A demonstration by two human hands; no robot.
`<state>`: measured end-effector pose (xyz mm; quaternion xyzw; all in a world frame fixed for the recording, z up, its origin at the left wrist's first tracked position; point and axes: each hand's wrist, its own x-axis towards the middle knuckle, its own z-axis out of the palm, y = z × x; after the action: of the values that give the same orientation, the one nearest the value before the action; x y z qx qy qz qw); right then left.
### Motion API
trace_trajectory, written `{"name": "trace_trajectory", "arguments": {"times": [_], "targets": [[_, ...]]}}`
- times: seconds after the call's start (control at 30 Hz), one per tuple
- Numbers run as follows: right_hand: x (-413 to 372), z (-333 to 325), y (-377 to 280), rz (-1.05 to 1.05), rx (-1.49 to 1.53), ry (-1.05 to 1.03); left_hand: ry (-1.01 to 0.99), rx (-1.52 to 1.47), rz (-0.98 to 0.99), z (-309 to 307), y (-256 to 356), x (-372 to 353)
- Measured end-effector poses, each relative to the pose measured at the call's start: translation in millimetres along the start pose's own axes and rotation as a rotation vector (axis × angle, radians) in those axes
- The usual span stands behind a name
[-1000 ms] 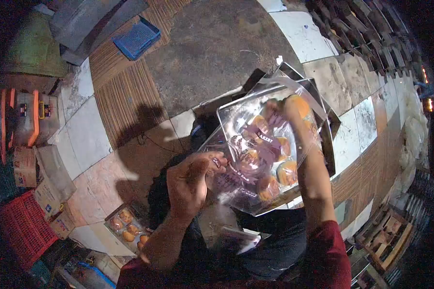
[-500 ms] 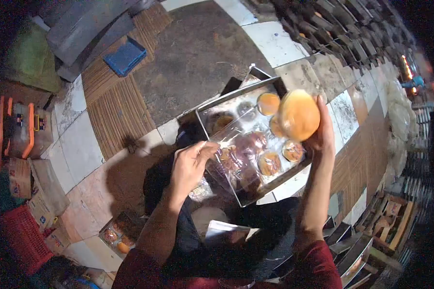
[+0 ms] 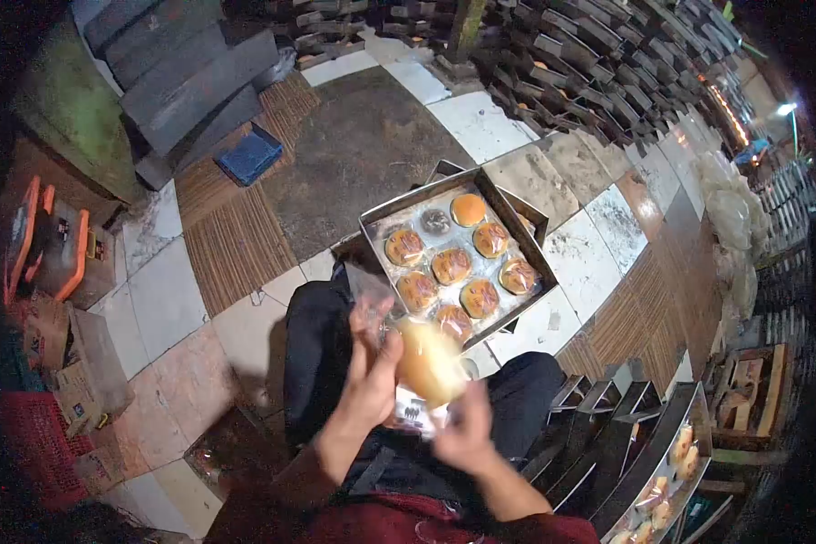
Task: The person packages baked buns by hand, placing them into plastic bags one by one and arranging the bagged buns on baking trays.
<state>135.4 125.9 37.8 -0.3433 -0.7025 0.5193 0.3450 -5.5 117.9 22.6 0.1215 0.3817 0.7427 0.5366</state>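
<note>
Nothing legible. Dark print on plastic bag (image 3: 413, 413), lower centre: blurred. Stickers on orange case (image 3: 50, 243), left: too small.

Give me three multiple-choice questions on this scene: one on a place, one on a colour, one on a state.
1. Where does the metal tray of buns stand?
A. on a shelf
B. on the floor, before the knees
C. on a crate

2. What colour is the flat pad near the stacked planks?
A. blue
B. yellow
C. white

3. The bun at the left hand is:
A. lying in the tray
B. held above the lap
C. on the floor

Answers: B, it rests on the floor tiles; A, plainly blue; B, fingers grip it clear of the tray.
</note>
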Motion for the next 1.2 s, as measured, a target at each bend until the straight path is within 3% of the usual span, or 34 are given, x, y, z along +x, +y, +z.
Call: {"name": "trace_trajectory", "arguments": {"times": [0.03, 0.1, 0.13, 0.17, 0.2, 0.23, 0.3, 0.33, 0.37, 0.43, 0.47, 0.5, 0.57, 0.6, 0.63, 0.7, 0.73, 0.8, 0.83, 0.9, 0.93, 0.97, 1.03, 1.07, 1.2], "targets": [[-11.3, 12.5, -8.3, -0.172, -0.178, -0.219, -0.094, -0.057, 0.002, 2.5, 11.4, 3.8], [-32.5, 21.8, -6.3, -0.209, -0.067, -0.25, -0.096, 0.08, 0.03, 30.9, 35.8, -10.8], [-37.6, 18.5, 3.2, -0.169, -0.005, -0.27, -0.217, 0.197, 0.009, 28.5, 27.7, -19.7], [-34.5, 10.4, 9.1, -0.349, 0.003, -0.166, -0.336, 0.315, -0.012, 24.8, 17.4, -32.8], [-27.4, 7.2, -14.1, -0.206, 0.268, -0.028, -0.483, 0.406, -0.104, 32.5, 12.3, -50.7], [-24.8, 4.0, -36.3, -0.057, 0.528, 0.106, -0.599, 0.308, -0.172, 37.5, 5.5, -70.1], [-34.9, -8.7, -26.6, 0.298, 0.931, 0.168, -0.504, 0.027, -0.312, 33.6, 17.2, -81.9], [-28.5, -10.8, -37.2, 0.37, 1.019, 0.055, -0.481, 0.193, 0.076, 24.3, 32.1, -69.5], [-28.9, -21.1, -44.0, 0.016, 0.398, -0.226, -0.358, 0.09, 0.19, 34.0, 42.1, -66.4], [-6.6, -0.7, -66.5, -0.489, -0.505, -0.332, -0.144, -0.058, 0.021, 37.7, 48.0, -55.3], [-4.4, 3.5, -81.9, -0.4, -0.642, -0.418, -0.009, -0.063, -0.003, 29.7, 41.5, -44.6], [-1.8, 3.6, -91.0, -0.41, -0.745, -0.453, -0.037, -0.413, -0.336, 0.3, 34.0, -27.5], [1.5, 5.5, -77.1, -0.651, -0.779, -0.382, -0.072, -0.539, -0.491, -27.2, 17.4, -13.3], [4.8, 10.2, -67.1, -0.625, -0.836, -0.278, -0.172, -0.471, -0.422, -17.2, 20.9, -20.3], [7.8, 16.0, -53.7, -0.592, -0.893, -0.174, 0.044, -0.431, -0.441, -32.5, 3.0, -5.2], [36.8, 31.9, -23.7, -0.478, -0.774, -0.268, 0.007, -0.585, -0.532, -49.1, -15.8, 8.1], [27.6, 33.7, -24.2, -0.589, -0.805, -0.301, 0.04, -0.431, -0.341, -44.4, -17.7, 13.3], [1.8, 39.7, -31.2, -0.739, -0.743, -0.343, 0.025, -0.684, -0.329, -40.6, 4.7, 16.2], [-5.5, 41.6, -42.4, -0.72, -0.618, -0.292, 0.022, -0.747, -0.286, -33.9, 21.7, 15.5], [-11.2, 27.8, -60.4, -0.464, -0.6, -0.044, -0.083, -0.681, -0.089, -23.2, 44.3, 16.3], [-0.3, 21.2, -63.9, -0.32, -0.644, -0.026, -0.11, -0.598, 0.01, -13.4, 55.9, 11.0], [9.7, 15.8, -55.1, -0.254, -0.418, -0.025, -0.135, -0.513, 0.107, -4.1, 65.3, 5.0], [6.2, 5.2, -50.2, 0.297, 0.291, -0.212, -0.146, -0.426, 0.201, 8.4, 76.9, -1.6], [6.6, 7.1, -50.2, 0.123, 0.243, -0.264, -0.16, -0.34, 0.298, 13.5, 80.8, -4.2], [-1.4, 2.6, -55.5, 0.149, 0.18, -0.225, -0.161, -0.249, 0.402, 25.1, 90.1, -16.5]]}}
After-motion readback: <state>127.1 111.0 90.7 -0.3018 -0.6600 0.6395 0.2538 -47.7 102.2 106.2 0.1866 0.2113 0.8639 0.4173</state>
